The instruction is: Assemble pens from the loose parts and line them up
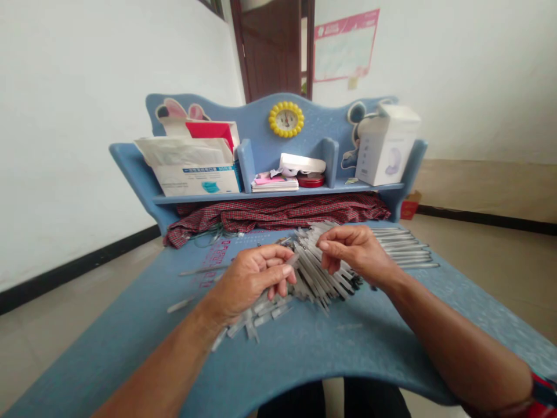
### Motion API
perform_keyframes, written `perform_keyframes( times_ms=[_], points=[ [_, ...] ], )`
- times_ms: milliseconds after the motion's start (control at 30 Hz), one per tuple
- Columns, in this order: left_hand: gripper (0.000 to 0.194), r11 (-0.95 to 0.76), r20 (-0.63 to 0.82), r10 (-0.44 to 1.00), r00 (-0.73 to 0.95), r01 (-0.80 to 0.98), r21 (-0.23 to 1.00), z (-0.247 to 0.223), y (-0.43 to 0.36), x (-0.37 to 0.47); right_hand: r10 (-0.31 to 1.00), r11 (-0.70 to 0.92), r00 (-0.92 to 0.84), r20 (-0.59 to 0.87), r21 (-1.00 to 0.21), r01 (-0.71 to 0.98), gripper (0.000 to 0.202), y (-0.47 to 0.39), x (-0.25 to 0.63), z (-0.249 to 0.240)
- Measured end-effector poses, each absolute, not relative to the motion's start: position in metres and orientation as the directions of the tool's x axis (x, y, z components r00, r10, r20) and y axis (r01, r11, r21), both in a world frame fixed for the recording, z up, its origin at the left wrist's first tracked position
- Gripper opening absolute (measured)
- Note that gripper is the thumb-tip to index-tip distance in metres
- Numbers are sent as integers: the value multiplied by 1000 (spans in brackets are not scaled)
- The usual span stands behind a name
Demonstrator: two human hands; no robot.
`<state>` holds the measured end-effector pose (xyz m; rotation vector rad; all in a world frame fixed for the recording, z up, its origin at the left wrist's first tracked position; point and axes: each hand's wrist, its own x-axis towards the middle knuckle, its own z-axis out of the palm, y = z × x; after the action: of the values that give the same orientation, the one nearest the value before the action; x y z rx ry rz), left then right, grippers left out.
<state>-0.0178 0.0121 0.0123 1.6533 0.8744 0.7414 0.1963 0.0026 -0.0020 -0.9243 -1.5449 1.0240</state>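
My left hand [256, 276] is closed, with a short translucent plastic piece [293, 260] pinched between thumb and forefinger. Facing it, my right hand [350, 249] has its thumb and fingertips pressed together; whatever they hold, if anything, is too small to make out. Below and between both hands lies a heap of slim, clear-grey plastic tubes [319, 278], some with dark ends. Several short, flat translucent pieces [263, 313] are scattered under my left hand. Past my right wrist, long grey pen-like sticks [404, 247] lie side by side in a row.
The blue desk [339, 360] has a raised shelf [278, 194] holding a mask box [195, 177], a white carton [387, 151] and a round red tin [311, 181]. A yellow flower-shaped clock [286, 119] is on its backboard. Checked cloth [278, 212] lies bunched beneath.
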Motion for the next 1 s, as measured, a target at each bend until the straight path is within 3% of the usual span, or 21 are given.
perform_keyframes(
  times_ms=[133,233,333,400,633,1000],
  points=[
    [28,-157,76,869,488,127,979,16,11,-19,940,339,-191,282,-831,441,19,8,215,-1],
    [30,-163,92,886,455,120,979,16,11,-20,947,319,-235,218,-562,763,16,8,219,-3],
    [31,-164,95,893,441,122,979,16,12,-21,959,282,-255,126,-304,910,15,6,213,-6],
    [30,-166,96,891,444,120,979,14,13,-21,967,255,-244,80,-219,942,18,4,206,-8],
    [30,-154,60,901,429,189,970,12,14,-21,973,227,-220,68,-131,965,19,0,193,-12],
    [27,-169,-24,855,518,322,932,3,15,-16,949,305,-288,127,-150,940,24,-8,175,-19]
  ],
)
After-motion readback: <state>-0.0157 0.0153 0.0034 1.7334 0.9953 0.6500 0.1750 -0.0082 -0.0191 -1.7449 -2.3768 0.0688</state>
